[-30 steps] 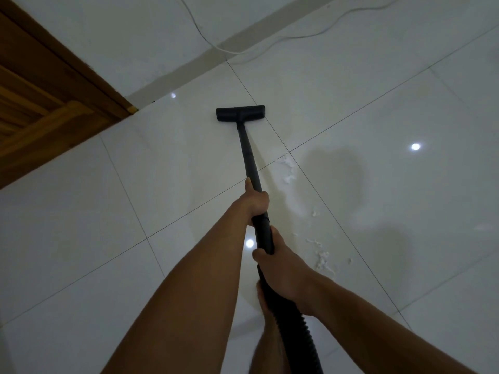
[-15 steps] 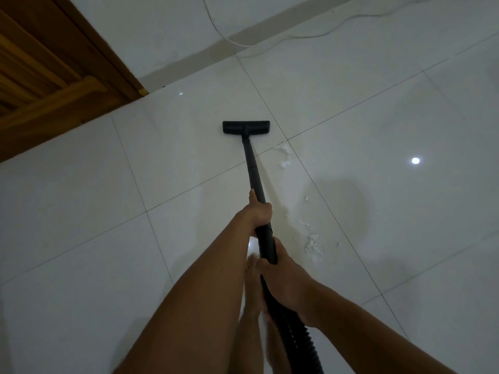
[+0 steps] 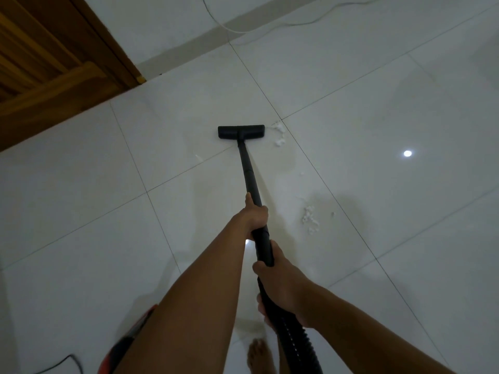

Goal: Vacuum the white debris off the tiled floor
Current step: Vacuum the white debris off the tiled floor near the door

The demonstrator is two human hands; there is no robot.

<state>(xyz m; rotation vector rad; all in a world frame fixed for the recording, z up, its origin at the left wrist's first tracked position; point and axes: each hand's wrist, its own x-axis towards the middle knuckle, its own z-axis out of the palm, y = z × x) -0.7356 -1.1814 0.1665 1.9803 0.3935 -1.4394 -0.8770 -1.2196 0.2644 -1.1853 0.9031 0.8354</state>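
Both hands grip a black vacuum wand [image 3: 249, 171]. My left hand [image 3: 253, 213] holds it higher up the tube; my right hand [image 3: 280, 276] holds it lower, where the ribbed hose [image 3: 294, 341] begins. The flat black floor head [image 3: 241, 132] rests on the glossy white tiled floor [image 3: 378, 184]. A small clump of white debris [image 3: 279, 134] lies just right of the head. A bigger patch of white debris [image 3: 310, 218] lies right of the wand, near my left hand. A tiny white fleck [image 3: 198, 157] lies left of the wand.
A wooden door [image 3: 46, 66] fills the upper left. A white cord [image 3: 270, 25] runs along the far wall base. A red and black vacuum body [image 3: 127, 344] with a black cable [image 3: 62, 364] sits at lower left. My bare foot [image 3: 259, 356] is below the hose.
The floor head has been pulled back towards me, from well past the grout crossing to beside the far debris clump. The view has tilted down, bringing the red vacuum body into sight.
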